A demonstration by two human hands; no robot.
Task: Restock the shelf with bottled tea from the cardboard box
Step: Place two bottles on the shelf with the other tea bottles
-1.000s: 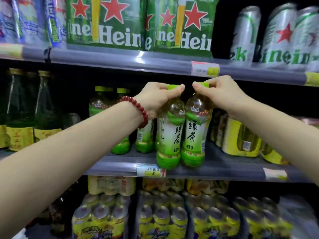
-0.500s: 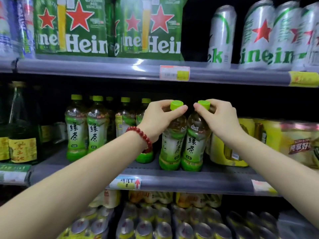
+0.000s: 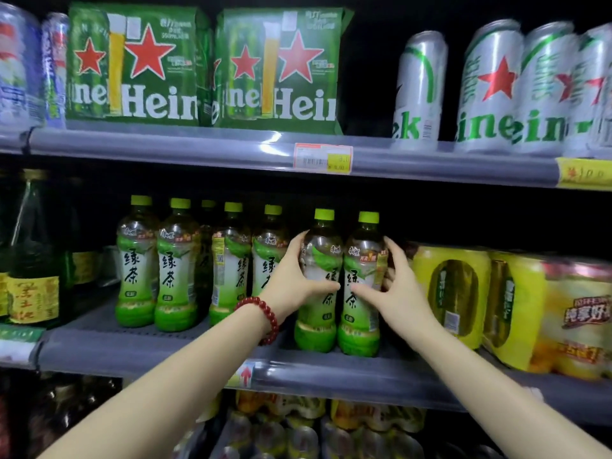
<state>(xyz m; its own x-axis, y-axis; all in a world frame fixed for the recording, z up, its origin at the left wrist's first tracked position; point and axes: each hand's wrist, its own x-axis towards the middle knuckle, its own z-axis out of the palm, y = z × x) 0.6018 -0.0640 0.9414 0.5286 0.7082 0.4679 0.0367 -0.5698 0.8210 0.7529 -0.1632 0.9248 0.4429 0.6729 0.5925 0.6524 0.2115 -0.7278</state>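
Head view: a person's two bare arms reach forward to the middle shelf (image 3: 139,351) of a drinks display.
Left hand (image 3: 291,279): wrapped around the body of the left front tea bottle (image 3: 318,313), thumb across the label, fingers behind it (a red bead bracelet (image 3: 263,314) sits on that wrist).
Right hand (image 3: 395,294): grasping the right front tea bottle (image 3: 361,323) from its right side, thumb lying across the front of the label.
Two held bottles: both upright, bases on the shelf near its front edge, sides touching each other, green caps on.
Other tea bottles (image 3: 175,273): standing in a row to the left on the same shelf, set a little further back, with more caps visible behind them.
Right of the held bottles: yellow multipacks (image 3: 453,293), just beside the right hand.
Far left of the shelf: dark green glass bottles (image 3: 33,256) with yellow labels.
Upper shelf (image 3: 198,150): green beer packs (image 3: 139,64) with red stars on the left, tall silver-and-green cans (image 3: 493,87) on the right, a price tag (image 3: 323,159) clipped to the rail.
Lower shelf: tops of canned drink packs (image 3: 298,432), blurred (brand cannot be read).
Middle shelf rail: a small tag with a red arrow (image 3: 245,376) just under the left forearm.
Cardboard box: outside the camera's view.
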